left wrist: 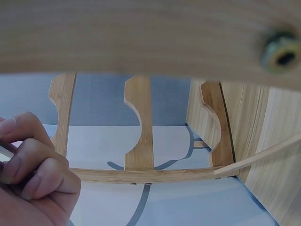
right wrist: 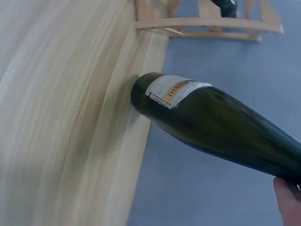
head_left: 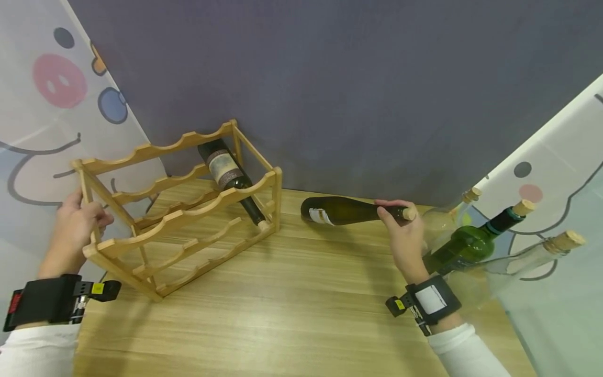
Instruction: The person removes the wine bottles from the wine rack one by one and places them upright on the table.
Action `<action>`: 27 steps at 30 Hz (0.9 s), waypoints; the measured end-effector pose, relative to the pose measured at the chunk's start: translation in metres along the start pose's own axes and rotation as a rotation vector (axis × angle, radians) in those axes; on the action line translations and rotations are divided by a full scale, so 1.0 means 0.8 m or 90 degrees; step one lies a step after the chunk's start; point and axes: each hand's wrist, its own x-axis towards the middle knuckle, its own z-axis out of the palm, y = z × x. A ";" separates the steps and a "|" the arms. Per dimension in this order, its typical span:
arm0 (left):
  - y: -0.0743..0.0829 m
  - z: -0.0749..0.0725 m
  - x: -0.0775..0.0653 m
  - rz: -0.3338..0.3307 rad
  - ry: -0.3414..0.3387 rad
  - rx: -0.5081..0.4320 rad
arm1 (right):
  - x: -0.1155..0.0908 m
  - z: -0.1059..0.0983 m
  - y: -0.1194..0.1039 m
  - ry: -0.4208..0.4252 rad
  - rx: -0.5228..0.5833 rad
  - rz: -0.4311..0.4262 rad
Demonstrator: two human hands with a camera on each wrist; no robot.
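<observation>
Green glass held at right: closed with the right grip [head_left: 405,238] round the neck of a dark wine bottle [head_left: 346,210], fingers and thumb wrapped just below its cork [head_left: 409,213]. Tilted neck-up above the back of the table [head_left: 282,324], base towards the rack [head_left: 178,219], white label [head_left: 320,215] near that base; cannot tell whether touching the wood. Curled with the left grip [head_left: 80,225] round the top rail at the rack's left end. Inside the rack's right end, another corked bottle [head_left: 223,166], lying slanted, neck towards the front. Beyond the right grip, upright and corked, a green bottle [head_left: 464,248] between two clear bottles [head_left: 515,262]. Behind everything, a grey backdrop [head_left: 330,94].
</observation>
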 end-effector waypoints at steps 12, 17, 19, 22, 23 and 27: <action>-0.007 -0.004 0.001 0.008 0.004 0.029 | -0.024 0.041 0.005 -0.185 -0.364 -0.424; -0.006 -0.002 0.001 0.011 0.003 0.014 | -0.029 0.047 0.017 -0.231 -0.323 -0.453; -0.005 -0.001 0.001 0.010 0.006 0.023 | -0.031 0.047 0.020 -0.256 -0.284 -0.419; -0.003 0.000 0.001 0.010 0.008 0.018 | -0.033 0.044 0.023 -0.275 -0.256 -0.365; -0.003 0.000 0.001 0.010 0.006 0.008 | -0.034 0.043 0.023 -0.278 -0.253 -0.352; -0.002 0.000 0.000 0.013 -0.001 -0.025 | -0.033 0.042 0.024 -0.282 -0.260 -0.340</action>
